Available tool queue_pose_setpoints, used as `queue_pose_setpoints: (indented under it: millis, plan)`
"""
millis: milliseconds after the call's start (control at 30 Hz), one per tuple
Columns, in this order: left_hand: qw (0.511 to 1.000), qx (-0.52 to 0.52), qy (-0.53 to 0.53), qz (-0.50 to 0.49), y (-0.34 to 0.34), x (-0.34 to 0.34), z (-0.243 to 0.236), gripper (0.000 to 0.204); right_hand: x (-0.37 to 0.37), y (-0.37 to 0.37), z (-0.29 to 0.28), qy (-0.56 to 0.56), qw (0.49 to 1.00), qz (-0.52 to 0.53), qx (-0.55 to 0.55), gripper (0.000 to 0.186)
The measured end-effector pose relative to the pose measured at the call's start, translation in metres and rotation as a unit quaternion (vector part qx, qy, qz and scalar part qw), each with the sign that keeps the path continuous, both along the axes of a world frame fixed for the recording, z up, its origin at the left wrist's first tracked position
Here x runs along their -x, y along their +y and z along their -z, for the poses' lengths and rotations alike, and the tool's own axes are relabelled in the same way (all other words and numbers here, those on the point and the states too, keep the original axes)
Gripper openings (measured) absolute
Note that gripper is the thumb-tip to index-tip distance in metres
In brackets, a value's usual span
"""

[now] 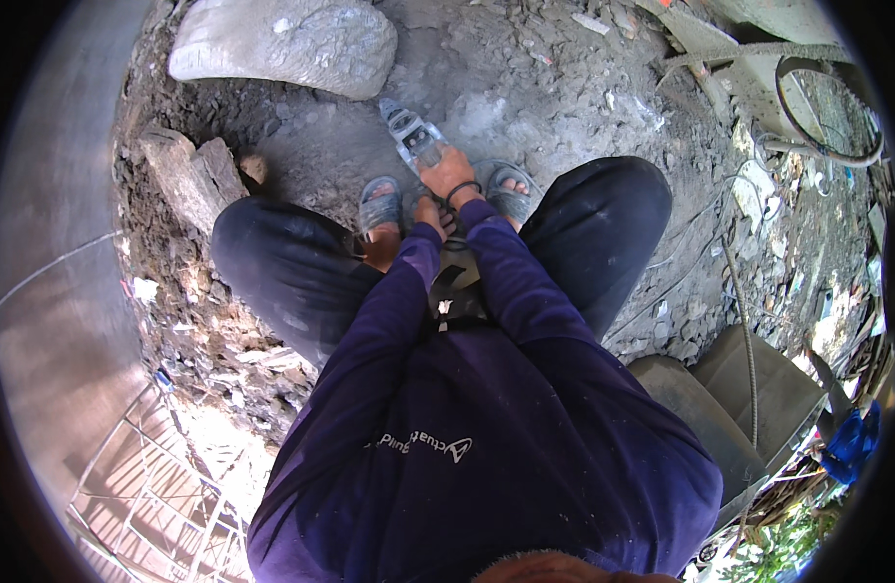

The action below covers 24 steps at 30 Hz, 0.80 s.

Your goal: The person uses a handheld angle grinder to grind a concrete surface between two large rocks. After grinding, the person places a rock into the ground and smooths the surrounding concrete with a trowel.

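A grey, dust-covered hand-held power tool [413,138] lies between my feet, its narrow end pointing away from me toward the upper left. My right hand [447,173], with a dark band at the wrist, is closed around its body. Closer to me, my left hand [434,216] has its fingers curled at the near end of the tool, which my hands partly cover. Beyond the tip, and apart from it, rests a large pale rounded block [287,41]. The tool's exact kind is hard to make out.
My sandalled feet [379,202] flank the tool. Broken chunks [190,170] lie at the left, beside a smooth grey surface [59,194]. Rubble covers the ground [564,107]. To the right are a rope [741,321], a looped hose [846,155] and grey boxy pieces [758,384].
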<state>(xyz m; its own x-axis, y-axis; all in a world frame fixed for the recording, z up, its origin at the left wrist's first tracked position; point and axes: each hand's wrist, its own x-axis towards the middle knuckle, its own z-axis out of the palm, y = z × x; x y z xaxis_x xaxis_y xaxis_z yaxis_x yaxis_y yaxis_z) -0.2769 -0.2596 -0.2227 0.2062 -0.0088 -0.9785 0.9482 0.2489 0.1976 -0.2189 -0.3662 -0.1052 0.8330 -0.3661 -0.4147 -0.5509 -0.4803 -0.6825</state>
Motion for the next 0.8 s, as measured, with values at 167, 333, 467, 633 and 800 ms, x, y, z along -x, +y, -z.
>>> queue_pose_setpoints:
  millis: [167,333,467,633,800]
  plan:
    - [1.000,-0.001,0.009,-0.001,-0.005,-0.008,-0.016,0.052,-0.009,0.012,-0.019,-0.003,1.000,-0.006,-0.003,0.054]
    - [0.913,-0.120,-0.334,0.199,0.013,0.029,0.072,0.051,-0.009,0.043,-0.042,-0.009,0.999,-0.025,-0.017,0.048]
    - [0.958,0.034,-0.282,0.043,0.004,0.018,0.044,0.054,-0.003,0.041,-0.017,-0.043,0.999,-0.023,-0.009,0.046]
    - [0.942,0.158,0.016,-0.296,-0.009,-0.012,-0.056,0.063,0.006,0.030,-0.014,-0.053,0.999,-0.011,-0.005,0.044]
    - [0.959,0.155,-0.117,-0.206,-0.007,0.023,-0.088,0.067,0.046,0.035,-0.093,-0.091,0.994,0.001,-0.066,0.042]
